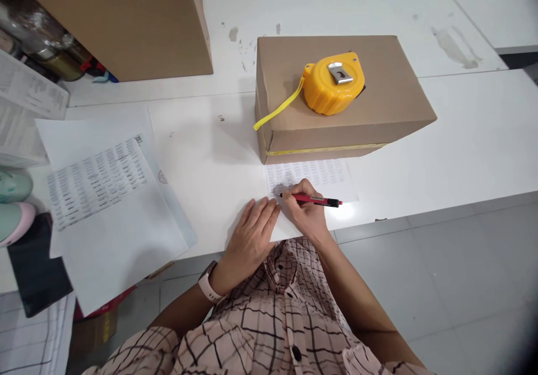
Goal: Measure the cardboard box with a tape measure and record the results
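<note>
Two hands work at the near edge of a white table [462,139]. The right hand [306,213] pinches a red pen [314,199] between thumb and fingers, its tip turned left and resting on a small printed sheet [325,174]; the grip sits low on the barrel, as suits writing. The left hand [252,235] lies flat with fingers together and extended, just left of the pen tip, seemingly to keep the sheet from sliding. The sheet lies just on the near side of a closed cardboard box [378,106]; whether its far edge goes under the box cannot be told. A yellow tape measure [332,83] rests on the box top, its tape drawn down the left corner and along the near face, apparently held by the case's weight. Larger printed papers [109,207] lie well apart to the left, and a bigger box [126,22] stands at far left
</note>
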The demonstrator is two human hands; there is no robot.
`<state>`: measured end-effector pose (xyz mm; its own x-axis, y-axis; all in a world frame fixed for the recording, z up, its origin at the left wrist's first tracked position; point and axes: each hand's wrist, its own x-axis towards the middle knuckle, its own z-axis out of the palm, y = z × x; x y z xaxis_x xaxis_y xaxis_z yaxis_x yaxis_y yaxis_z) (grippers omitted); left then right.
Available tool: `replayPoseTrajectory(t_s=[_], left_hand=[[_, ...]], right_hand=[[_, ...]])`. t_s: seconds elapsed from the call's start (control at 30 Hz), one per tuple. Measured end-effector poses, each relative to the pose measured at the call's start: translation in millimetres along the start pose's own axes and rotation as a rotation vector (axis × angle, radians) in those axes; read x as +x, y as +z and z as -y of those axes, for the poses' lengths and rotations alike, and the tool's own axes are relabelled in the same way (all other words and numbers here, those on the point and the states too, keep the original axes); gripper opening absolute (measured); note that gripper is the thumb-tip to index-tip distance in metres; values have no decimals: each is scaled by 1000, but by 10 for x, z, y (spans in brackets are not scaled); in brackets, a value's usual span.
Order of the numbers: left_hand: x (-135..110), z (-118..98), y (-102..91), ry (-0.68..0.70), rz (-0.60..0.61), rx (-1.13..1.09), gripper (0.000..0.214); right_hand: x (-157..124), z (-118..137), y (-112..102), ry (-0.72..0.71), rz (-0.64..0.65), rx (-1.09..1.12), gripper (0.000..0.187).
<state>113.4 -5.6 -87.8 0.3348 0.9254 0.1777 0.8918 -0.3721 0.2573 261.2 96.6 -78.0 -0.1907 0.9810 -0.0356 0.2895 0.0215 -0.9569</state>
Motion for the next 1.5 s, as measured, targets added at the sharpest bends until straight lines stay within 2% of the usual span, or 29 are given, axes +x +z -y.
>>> replayPoseTrajectory(t_s=[0.07,0.2,0.3,0.37,0.43,0.5,0.6,0.7,0.77,0.83,0.87,0.93,1.03,1.07,1.13,1.2,1.23,1.27,1.33,1.4,1.43,1.5], left_hand=[[1,-4,-5,1,6,9,66],[4,-4,-3,-10,4,23,60],[3,8,27,-8,-18,22,58],[-4,14,65,-4,-41,28,59],[-14,16,101,-4,-64,37,60],[-10,19,92,2,-104,24,60],[80,20,-111,-18,-231,-65,54],[353,1,-567,-11,-489,-104,42],[660,-6,-905,32,-653,-81,36],[1054,20,-1159,33,-723,-69,35],[1267,49,-1237,11,-694,-75,39],[1676,130,-1293,-48,-552,-102,60],[2101,253,-1234,-139,-351,-183,82],[2170,278,-1211,-163,-328,-221,82],[2209,291,-1199,-203,-364,-345,77],[2161,253,-1244,-211,-405,-615,71],[2127,218,-1285,-200,-390,-797,68],[2093,176,-1332,-181,-355,-982,65],[2045,84,-1434,-140,-269,-1253,61],[2018,7,-1520,-133,-226,-1340,59],[2008,-16,-1551,-141,-218,-1337,58],[1980,-20,-1587,-168,-209,-1292,57]], right_hand=[[-16,-3,13,-30,-27,15,26],[-56,-73,-121,-100,-217,29,19],[27,-212,-492,-177,-408,-147,18],[160,-330,-836,-259,-510,-431,17],[315,-450,-1175,-320,-501,-701,20],[448,-560,-1437,-318,-408,-898,30],[563,-691,-1608,-276,-312,-1033,40],[600,-759,-1590,-257,-353,-1038,48],[603,-768,-1555,-261,-383,-1027,53],[602,-762,-1536,-263,-396,-1013,54],[601,-761,-1533,-261,-401,-1003,53],[601,-774,-1536,-263,-408,-967,52],[584,-816,-1554,-296,-490,-836,47],[570,-813,-1563,-323,-563,-767,44],[528,-732,-1579,-409,-743,-609,37],[477,-498,-1581,-509,-843,-434,30],[454,-319,-1573,-541,-820,-336,26],[437,-107,-1558,-545,-742,-225,23],[434,373,-1510,-438,-425,73,19],[479,828,-1452,-282,-83,376,26],[516,1013,-1423,-217,42,476,28],[599,1268,-1368,-97,189,592,29]])
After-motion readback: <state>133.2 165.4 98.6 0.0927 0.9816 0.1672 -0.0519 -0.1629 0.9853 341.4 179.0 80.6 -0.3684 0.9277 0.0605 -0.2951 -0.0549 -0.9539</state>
